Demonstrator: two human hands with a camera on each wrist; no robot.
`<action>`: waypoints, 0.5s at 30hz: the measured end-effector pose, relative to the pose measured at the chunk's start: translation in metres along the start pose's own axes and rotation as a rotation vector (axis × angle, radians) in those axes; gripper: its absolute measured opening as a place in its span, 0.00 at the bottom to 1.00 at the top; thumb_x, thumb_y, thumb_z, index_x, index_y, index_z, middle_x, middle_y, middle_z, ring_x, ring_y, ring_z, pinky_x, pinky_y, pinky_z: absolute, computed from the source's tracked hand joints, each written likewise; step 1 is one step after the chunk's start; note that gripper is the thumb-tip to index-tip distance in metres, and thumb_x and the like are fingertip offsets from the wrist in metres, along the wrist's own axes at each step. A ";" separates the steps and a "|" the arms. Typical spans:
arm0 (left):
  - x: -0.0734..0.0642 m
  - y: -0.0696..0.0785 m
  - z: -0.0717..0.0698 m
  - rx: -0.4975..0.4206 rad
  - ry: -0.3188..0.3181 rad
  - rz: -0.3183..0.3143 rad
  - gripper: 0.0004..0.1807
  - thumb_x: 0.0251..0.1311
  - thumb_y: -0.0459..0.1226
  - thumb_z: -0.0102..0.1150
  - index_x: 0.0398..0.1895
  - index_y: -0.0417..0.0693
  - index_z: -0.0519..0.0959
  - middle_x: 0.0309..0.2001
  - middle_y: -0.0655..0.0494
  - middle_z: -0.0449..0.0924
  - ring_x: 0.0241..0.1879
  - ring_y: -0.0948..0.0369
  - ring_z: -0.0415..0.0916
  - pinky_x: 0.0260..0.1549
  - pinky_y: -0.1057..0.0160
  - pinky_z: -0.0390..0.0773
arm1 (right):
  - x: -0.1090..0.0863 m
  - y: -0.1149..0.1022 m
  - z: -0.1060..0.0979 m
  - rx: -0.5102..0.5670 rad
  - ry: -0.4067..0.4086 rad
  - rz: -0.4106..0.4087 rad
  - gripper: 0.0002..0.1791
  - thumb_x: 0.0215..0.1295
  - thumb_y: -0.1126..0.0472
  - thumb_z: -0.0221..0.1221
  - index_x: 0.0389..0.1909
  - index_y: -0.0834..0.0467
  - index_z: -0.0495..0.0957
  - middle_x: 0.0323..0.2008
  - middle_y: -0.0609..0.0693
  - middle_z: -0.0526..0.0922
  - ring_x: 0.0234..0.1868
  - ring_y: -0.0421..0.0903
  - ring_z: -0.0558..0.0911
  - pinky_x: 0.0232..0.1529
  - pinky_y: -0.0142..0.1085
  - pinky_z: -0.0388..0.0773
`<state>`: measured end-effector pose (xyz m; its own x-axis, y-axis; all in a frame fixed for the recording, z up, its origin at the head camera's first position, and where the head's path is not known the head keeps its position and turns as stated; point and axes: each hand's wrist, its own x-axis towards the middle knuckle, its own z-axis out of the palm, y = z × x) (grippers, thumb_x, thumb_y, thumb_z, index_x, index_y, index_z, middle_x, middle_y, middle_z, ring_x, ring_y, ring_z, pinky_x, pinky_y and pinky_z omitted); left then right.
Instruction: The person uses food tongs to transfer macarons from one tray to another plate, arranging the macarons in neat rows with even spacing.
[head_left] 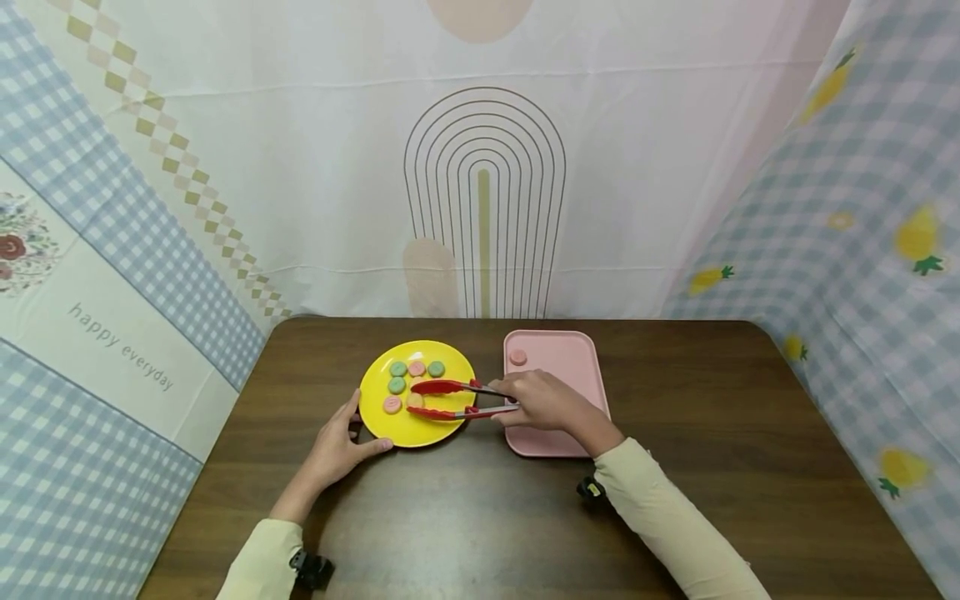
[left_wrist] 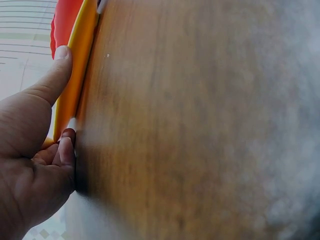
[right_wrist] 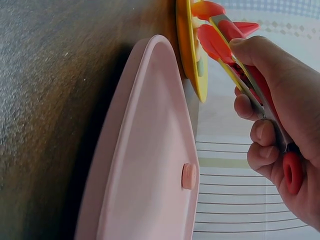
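Observation:
My left hand [head_left: 339, 443] holds the near left rim of a yellow plate [head_left: 412, 435], its thumb on the rim and the other fingers around the edge. Green, pink and pale yellow round button-like pieces lie on the plate, such as a green one [head_left: 436, 368] and a pink one [head_left: 392, 404]. In my right hand [head_left: 542, 402] is a pair of red-tipped metal tongs [right_wrist: 255, 82], gripped around its arms. The red tips reach over the plate, spread on either side of a pale yellow piece [head_left: 415, 401].
A pink rectangular tray [head_left: 558, 446] lies right of the plate, under my right hand. One pink round piece [right_wrist: 189, 176] sits near its far left corner. Both stand on a dark wooden table [head_left: 465, 517], with patterned cloths [head_left: 337, 183] hanging behind and at the sides.

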<state>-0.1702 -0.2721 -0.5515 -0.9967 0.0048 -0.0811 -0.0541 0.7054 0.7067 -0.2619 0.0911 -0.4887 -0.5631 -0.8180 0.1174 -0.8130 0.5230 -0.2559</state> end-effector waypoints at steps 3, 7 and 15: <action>0.000 0.001 0.000 -0.003 -0.003 -0.004 0.65 0.54 0.58 0.74 0.82 0.37 0.45 0.56 0.44 0.74 0.54 0.52 0.73 0.57 0.48 0.77 | -0.001 0.001 0.000 0.003 0.000 0.005 0.22 0.63 0.49 0.70 0.52 0.58 0.85 0.28 0.43 0.79 0.26 0.37 0.73 0.28 0.32 0.73; 0.000 0.001 0.000 -0.003 -0.005 -0.011 0.65 0.54 0.59 0.74 0.82 0.37 0.46 0.57 0.44 0.74 0.54 0.52 0.72 0.56 0.48 0.77 | -0.004 0.002 -0.005 0.006 0.019 0.011 0.23 0.62 0.49 0.70 0.53 0.58 0.85 0.27 0.42 0.79 0.26 0.37 0.72 0.27 0.31 0.72; 0.000 0.001 -0.001 -0.002 -0.009 -0.010 0.65 0.53 0.59 0.74 0.82 0.36 0.46 0.57 0.43 0.74 0.54 0.51 0.73 0.56 0.49 0.77 | -0.017 0.008 -0.029 -0.021 0.076 0.023 0.23 0.62 0.48 0.70 0.53 0.58 0.86 0.31 0.45 0.84 0.25 0.36 0.71 0.27 0.30 0.72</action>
<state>-0.1701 -0.2721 -0.5505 -0.9956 0.0042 -0.0939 -0.0638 0.7041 0.7072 -0.2629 0.1163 -0.4654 -0.5908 -0.7855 0.1842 -0.8020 0.5471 -0.2395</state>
